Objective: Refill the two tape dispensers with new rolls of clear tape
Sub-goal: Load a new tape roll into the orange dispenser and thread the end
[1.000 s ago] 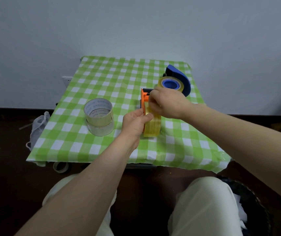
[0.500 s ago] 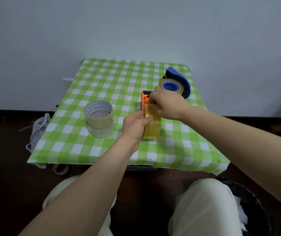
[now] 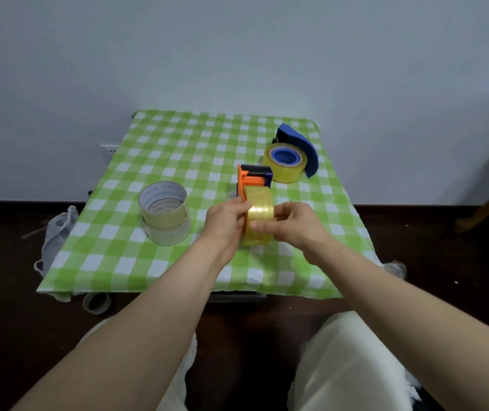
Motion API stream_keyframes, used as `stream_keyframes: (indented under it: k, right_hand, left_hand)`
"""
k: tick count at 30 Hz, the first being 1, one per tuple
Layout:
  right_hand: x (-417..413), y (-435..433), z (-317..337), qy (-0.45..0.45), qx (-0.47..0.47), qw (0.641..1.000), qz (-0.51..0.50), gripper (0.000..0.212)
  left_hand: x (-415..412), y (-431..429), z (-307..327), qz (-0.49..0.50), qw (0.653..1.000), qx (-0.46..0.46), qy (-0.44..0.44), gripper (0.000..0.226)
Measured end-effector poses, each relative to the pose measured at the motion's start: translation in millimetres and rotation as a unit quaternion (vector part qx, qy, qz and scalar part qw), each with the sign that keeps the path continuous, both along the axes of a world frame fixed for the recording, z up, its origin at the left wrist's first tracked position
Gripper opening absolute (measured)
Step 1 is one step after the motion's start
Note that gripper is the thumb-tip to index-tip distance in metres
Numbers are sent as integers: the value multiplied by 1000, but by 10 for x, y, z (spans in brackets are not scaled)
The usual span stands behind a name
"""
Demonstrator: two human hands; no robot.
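An orange tape dispenser stands on edge in the middle of the table with a yellowish clear tape roll mounted in it. My left hand grips the dispenser's left side, thumb on the roll. My right hand holds the roll from the right, its thumb lying across the tape face. A blue tape dispenser lies at the back right with another clear roll on its blue hub. Two spare rolls are stacked at the left.
The small table wears a green checked cloth and stands against a white wall. A white plastic bag and a used tape core lie on the dark floor at the left. A bin sits at the lower right.
My right hand has come down from the dispenser's top end to the near part of the roll. My left hand keeps its grip on the dispenser. The camera has tilted slightly.
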State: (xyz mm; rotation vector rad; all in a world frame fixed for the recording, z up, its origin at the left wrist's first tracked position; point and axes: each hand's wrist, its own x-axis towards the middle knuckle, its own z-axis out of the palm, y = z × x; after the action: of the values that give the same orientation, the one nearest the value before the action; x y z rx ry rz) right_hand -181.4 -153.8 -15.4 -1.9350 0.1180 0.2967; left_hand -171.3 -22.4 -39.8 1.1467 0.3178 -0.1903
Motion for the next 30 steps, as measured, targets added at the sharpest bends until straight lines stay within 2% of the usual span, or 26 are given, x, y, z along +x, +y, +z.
stream_keyframes:
  k: [4,5,7,9,12,15,19,24,27,30]
  right_hand:
    - [5,-2,-75,-23,9,998,-55,55]
    - [10,-16,-85,-12,30,998,-54,51]
    - [2,-50,-72,18,83,995,-43,30]
    - [-13,-103,-37,40,138,989,-38,22]
    - [-15,-250,12,46,182,982,-33,26]
    - [2,-401,79,28,184,982,-18,30]
    - [-6,-532,163,-19,213,976,-39,30]
    - [-130,-501,121,-99,156,981,-63,29]
    - [-133,-544,126,-61,229,963,-126,23]
    - [-118,-630,132,-39,287,947,-141,30]
  left_hand:
    - [7,-23,81,26,999,13,34,20]
    - [8,-27,94,32,998,15,43,22]
    - [-2,-41,113,42,997,12,58,35]
    - [-19,-36,119,51,996,-2,70,42]
    - [-11,11,153,68,995,-9,67,32]
    - [20,11,178,77,995,33,53,35]
    - [29,-71,210,94,994,33,47,32]
    - [49,-203,268,111,992,42,41,28]
    - [102,-172,277,127,989,36,73,23]
    - [136,-111,258,136,985,31,104,20]
